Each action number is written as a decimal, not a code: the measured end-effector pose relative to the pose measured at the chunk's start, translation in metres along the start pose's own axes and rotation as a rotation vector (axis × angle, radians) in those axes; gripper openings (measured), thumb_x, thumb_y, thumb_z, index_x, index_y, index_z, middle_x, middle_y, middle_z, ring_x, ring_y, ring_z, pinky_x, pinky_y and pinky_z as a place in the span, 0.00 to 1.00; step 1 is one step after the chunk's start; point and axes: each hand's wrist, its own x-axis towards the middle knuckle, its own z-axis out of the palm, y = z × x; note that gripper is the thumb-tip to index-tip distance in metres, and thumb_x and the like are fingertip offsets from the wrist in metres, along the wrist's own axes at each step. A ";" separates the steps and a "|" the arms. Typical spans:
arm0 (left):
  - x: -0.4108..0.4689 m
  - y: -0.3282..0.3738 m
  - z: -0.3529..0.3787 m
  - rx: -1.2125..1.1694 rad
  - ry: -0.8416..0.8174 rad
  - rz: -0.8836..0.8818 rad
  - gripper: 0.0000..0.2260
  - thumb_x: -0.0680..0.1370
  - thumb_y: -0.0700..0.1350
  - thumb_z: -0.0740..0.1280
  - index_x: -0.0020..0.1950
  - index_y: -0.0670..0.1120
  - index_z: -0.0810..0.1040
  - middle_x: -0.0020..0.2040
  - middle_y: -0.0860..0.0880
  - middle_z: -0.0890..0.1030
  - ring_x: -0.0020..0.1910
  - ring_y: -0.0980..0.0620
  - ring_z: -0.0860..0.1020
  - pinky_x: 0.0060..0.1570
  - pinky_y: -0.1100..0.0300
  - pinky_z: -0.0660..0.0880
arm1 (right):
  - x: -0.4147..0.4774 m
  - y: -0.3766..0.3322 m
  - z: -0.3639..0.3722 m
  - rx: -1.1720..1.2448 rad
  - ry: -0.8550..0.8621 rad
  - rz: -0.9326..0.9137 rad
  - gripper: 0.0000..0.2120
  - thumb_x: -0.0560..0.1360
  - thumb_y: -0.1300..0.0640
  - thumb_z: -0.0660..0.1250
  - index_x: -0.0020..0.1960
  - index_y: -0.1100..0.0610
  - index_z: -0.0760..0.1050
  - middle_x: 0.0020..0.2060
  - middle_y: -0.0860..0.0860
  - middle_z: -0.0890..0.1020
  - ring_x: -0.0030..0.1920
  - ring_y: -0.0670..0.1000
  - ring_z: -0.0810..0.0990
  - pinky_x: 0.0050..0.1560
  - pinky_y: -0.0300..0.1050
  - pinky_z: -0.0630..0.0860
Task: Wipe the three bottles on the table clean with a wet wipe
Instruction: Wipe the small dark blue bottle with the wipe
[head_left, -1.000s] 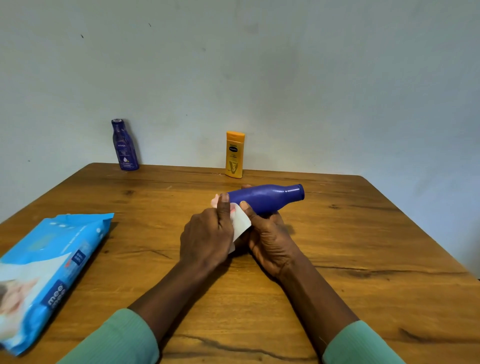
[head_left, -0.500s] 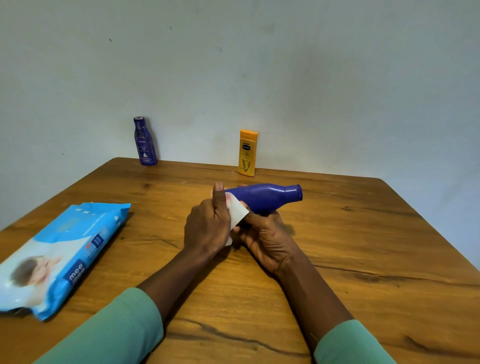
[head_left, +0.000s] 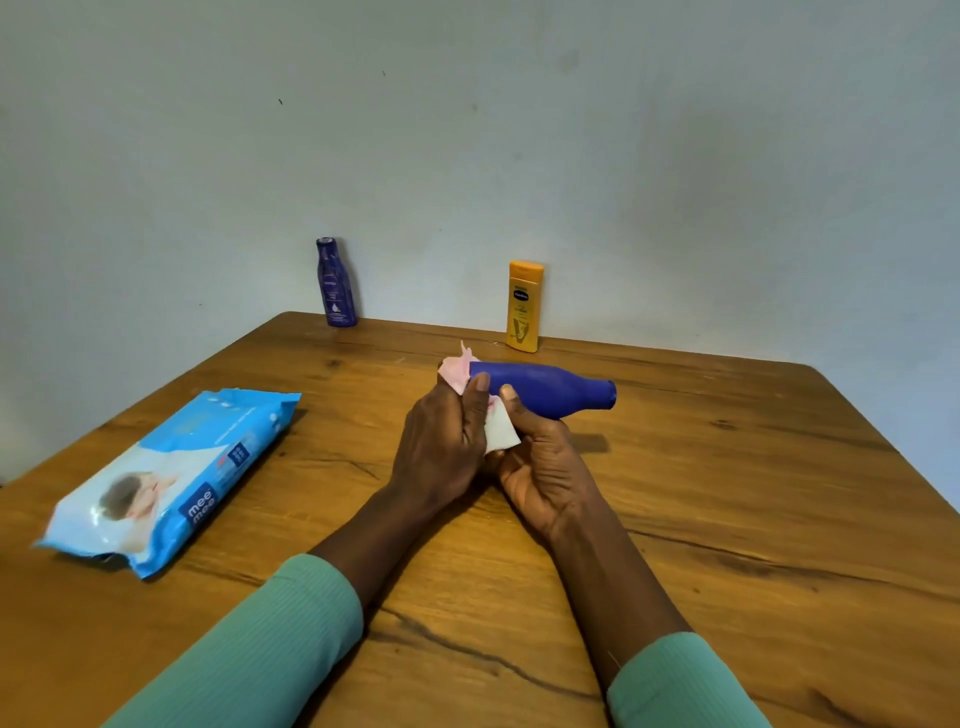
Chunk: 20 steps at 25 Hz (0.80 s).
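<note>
My arms reach forward and draw together into a narrow V, meeting at the hands. My left hand is curled with its back toward me. Its fingers are closed round the wet wipe, and my left thumb stands upright, pressing the wipe to the base end of the blue bottle. My right hand sits against the left, thumb side up. Its fingers wrap under the bottle, out of sight, and my right thumb lies over the top. Both wrists look nearly straight. My left forearm and right forearm are bare below the green sleeves.
</note>
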 end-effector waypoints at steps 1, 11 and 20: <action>0.000 -0.001 0.000 -0.020 -0.006 -0.003 0.14 0.85 0.57 0.54 0.50 0.52 0.74 0.38 0.49 0.81 0.35 0.54 0.81 0.34 0.46 0.80 | 0.000 0.002 0.001 -0.015 0.013 0.001 0.24 0.75 0.66 0.72 0.70 0.65 0.75 0.63 0.66 0.83 0.57 0.60 0.86 0.65 0.64 0.79; -0.002 -0.013 -0.018 0.210 -0.135 0.518 0.19 0.84 0.52 0.57 0.72 0.45 0.71 0.57 0.45 0.77 0.48 0.51 0.77 0.42 0.59 0.76 | -0.002 0.001 0.008 0.047 0.140 -0.049 0.17 0.80 0.49 0.69 0.60 0.61 0.78 0.48 0.60 0.84 0.54 0.58 0.83 0.66 0.58 0.77; -0.004 -0.004 -0.011 -0.048 -0.368 0.301 0.33 0.83 0.67 0.44 0.84 0.52 0.58 0.84 0.51 0.60 0.83 0.54 0.56 0.81 0.46 0.56 | -0.010 0.005 0.012 -0.403 0.073 -0.177 0.20 0.84 0.47 0.60 0.63 0.62 0.78 0.49 0.58 0.87 0.49 0.53 0.87 0.50 0.48 0.84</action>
